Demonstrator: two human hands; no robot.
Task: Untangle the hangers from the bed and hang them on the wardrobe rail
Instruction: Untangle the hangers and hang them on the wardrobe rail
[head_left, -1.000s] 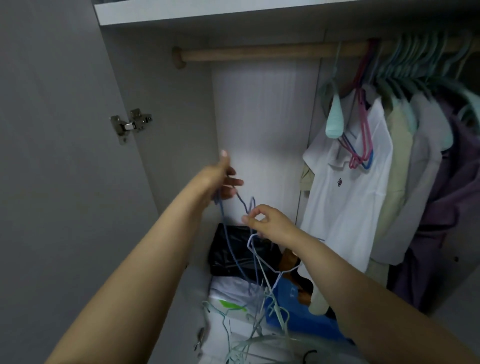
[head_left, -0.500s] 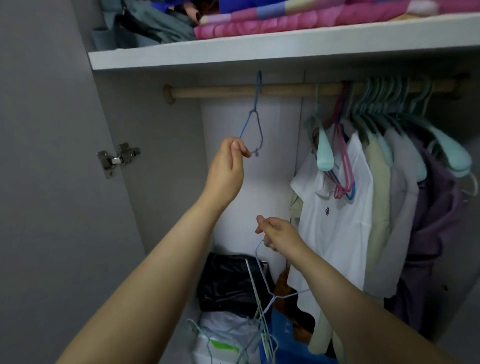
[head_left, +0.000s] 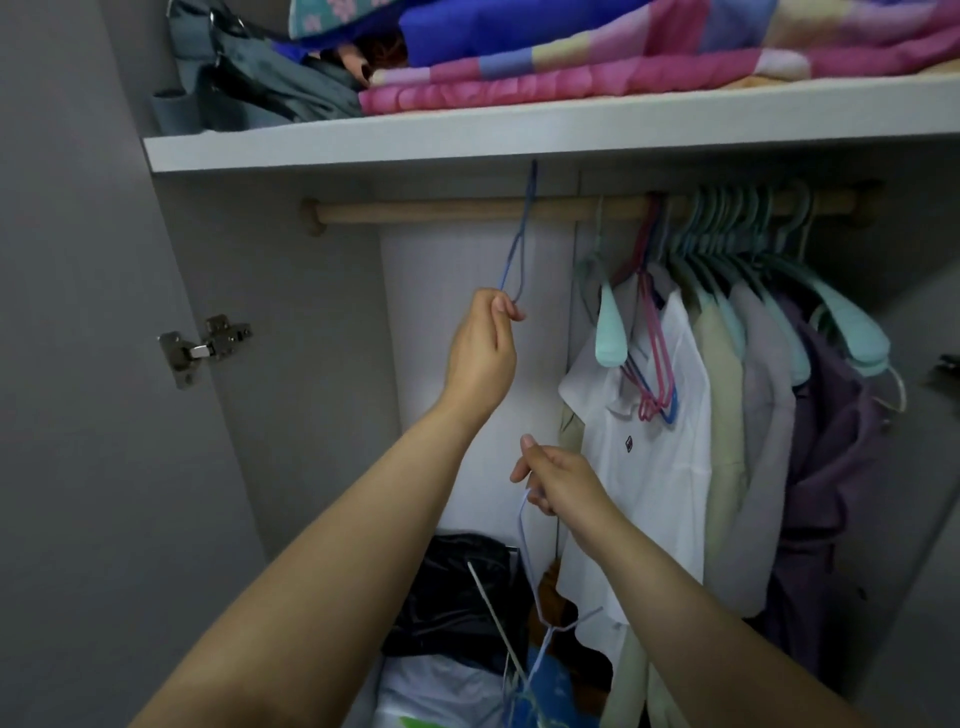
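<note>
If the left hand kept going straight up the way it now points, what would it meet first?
Probably the wooden rail: the left hand grips the blue hanger just below it, and the hook already rises past the rail toward the shelf. Depth is unclear, so it might pass in front.

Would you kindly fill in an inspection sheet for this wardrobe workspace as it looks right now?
Surface: wooden rail, bare at its left end, crowded with hung clothes at the right.
Job's things: blue hanger hooked at the rail; bundle of hangers hanging below.
Clutter: black bag and white bag on the wardrobe floor.
Grippers: left hand pinches the blue hanger's lower end; right hand grips the bundle.
Cables: nothing seen.
Surroundings: shelf above carrying a folded pink quilt; door hinge at left.
</note>
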